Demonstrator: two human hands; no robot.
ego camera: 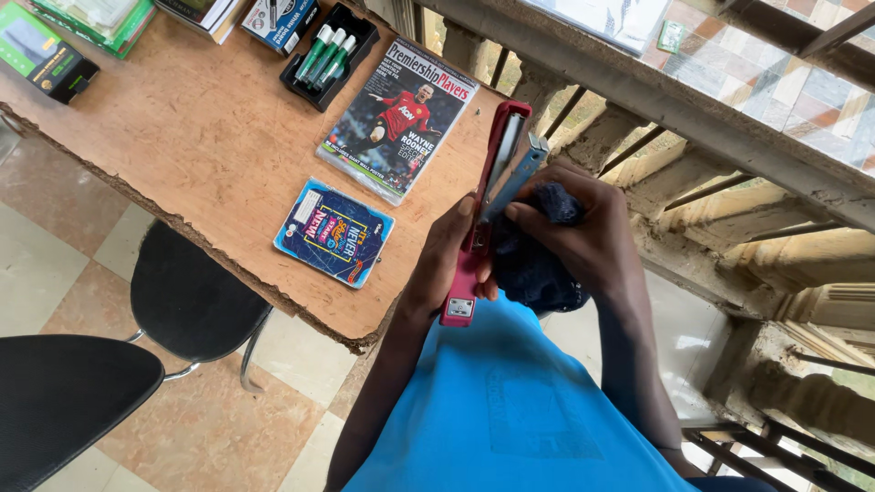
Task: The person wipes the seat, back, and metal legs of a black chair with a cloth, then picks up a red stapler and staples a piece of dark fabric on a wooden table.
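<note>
Centrally, a red stapler [483, 214] is shown held upright and slightly tilted above the near edge of a wooden table [200, 146], its hinged top swung open so that the metal staple channel is exposed. The stapler is gripped around its lower half by the left hand [451, 251], whose fingers are curled closed about the body, with the thumb laid along the side. To the right of the stapler, a dark blue cloth [533, 260] is bunched in the right hand [583, 232], which is closed on it; the fingertips [515, 212] are pressed against the metal channel. Below the stapler, a bright blue shirt [510, 401] worn by the person is seen.

Left of the stapler, a small blue packet [334, 232] is laid flat on the table, and just beyond it a football magazine [401, 118] is placed. Farther from the stapler, a black tray of green-capped markers [328, 55] is set beside boxes and books along the far table edge. Well left of the stapler, two black chairs [191, 292] are positioned on a tiled floor [64, 237]. Right of the stapler, a weathered concrete railing [729, 182] is visible.
</note>
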